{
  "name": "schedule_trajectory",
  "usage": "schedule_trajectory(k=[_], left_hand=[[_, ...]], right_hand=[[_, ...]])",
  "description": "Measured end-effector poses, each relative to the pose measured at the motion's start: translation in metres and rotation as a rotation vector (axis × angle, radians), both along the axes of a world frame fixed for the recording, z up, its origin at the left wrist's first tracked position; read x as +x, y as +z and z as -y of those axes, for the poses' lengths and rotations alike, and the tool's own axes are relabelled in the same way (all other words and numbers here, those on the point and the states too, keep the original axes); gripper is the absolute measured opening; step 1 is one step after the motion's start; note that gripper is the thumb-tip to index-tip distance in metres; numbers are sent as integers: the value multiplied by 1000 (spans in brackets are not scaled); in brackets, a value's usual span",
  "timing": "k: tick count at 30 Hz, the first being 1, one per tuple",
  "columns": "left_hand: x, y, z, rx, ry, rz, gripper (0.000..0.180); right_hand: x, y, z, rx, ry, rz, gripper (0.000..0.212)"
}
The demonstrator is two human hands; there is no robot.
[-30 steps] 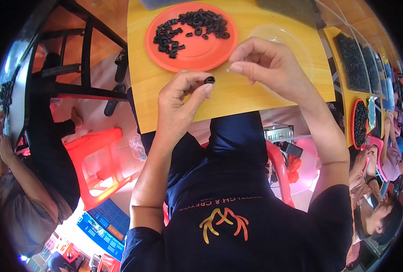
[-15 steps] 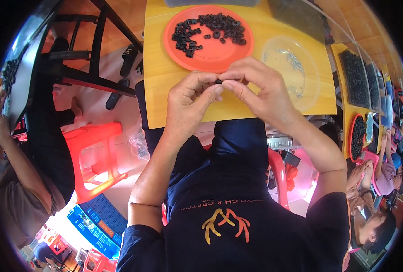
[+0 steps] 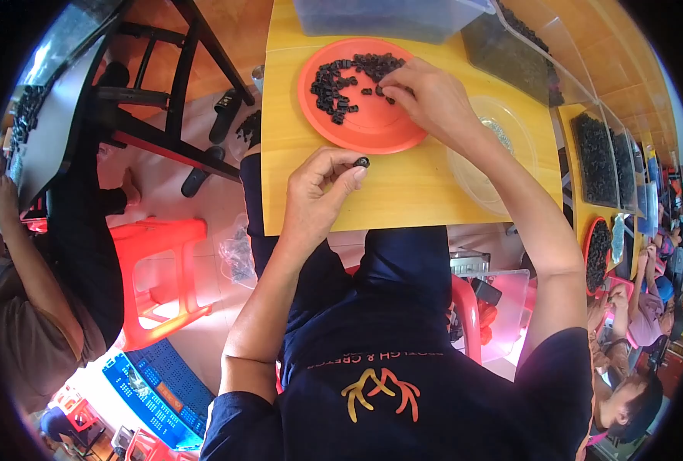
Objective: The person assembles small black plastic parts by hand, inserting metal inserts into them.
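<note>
Your left hand (image 3: 314, 192) pinches a black part (image 3: 362, 162) just outside the plate's (image 3: 376, 134) six o'clock; your right hand (image 3: 436, 100) curls half-open over three o'clock, any hold hidden. Pinch steadily; use fingertips so neighbouring pieces (image 3: 330, 88) lie undisturbed.

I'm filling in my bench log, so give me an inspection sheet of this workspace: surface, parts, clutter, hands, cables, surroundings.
Surface: yellow wood-look tabletop.
Parts: small black pieces heaped on a red plate; clear round dish holding tiny pale bits, partly hidden by the forearm.
Clutter: bluish translucent bin at the far edge; plastic bag and sandals on the floor.
Hands: left hand pinches one black piece; right hand at the plate's right side, grip unclear.
Cables: nothing seen.
Surroundings: red stool, blue crate, other people on both sides.
</note>
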State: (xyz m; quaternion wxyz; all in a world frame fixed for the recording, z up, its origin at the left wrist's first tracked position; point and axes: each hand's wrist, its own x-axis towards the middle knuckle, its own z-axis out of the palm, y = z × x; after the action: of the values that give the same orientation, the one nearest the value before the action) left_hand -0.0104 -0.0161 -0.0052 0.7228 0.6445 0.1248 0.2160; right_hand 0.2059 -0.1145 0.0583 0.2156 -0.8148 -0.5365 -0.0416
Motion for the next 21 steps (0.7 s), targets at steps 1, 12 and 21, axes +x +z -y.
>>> schedule_trajectory(k=[1,12,21], left_hand=[[0,-1,0,6,0,11,15],[0,3,-2,-72,-6,54,15],[0,1,-2,-79,-5,44,15]], right_hand=[[2,-2,-7,1,3,3,17],[3,-12,-25,-98,117,217,15],[-8,-11,-38,-172,52,110,19]])
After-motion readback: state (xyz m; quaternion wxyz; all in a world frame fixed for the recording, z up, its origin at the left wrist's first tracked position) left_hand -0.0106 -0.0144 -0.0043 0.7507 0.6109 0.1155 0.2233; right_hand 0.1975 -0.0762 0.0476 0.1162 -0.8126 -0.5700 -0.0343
